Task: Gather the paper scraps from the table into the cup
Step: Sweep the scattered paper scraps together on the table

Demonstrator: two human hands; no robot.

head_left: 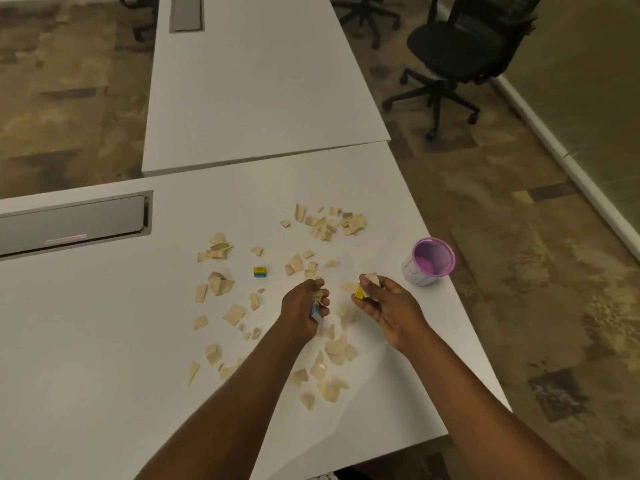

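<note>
Scraps [235, 313] litter the desk [104, 341] centre; the cup [431, 261] stands at its right edge. Right hand [382, 301] pinches 1 scrap [372, 278] and a yellow block [360, 292]; left hand [304, 301] grips more scraps. Carry handfuls over the rim, then release paper only.

Tan paper scraps [235, 313] lie scattered over the white table [104, 341], from ten round to six o'clock of the hands. The left hand [306, 301] curls round a few scraps and a small bluish object. The right hand [384, 303] pinches a single scrap [372, 278] and a yellow block [360, 292]. The purple cup [429, 263] stands upright at two o'clock of it. A yellow-blue block [260, 271] sits at ten o'clock of the left hand.
</note>
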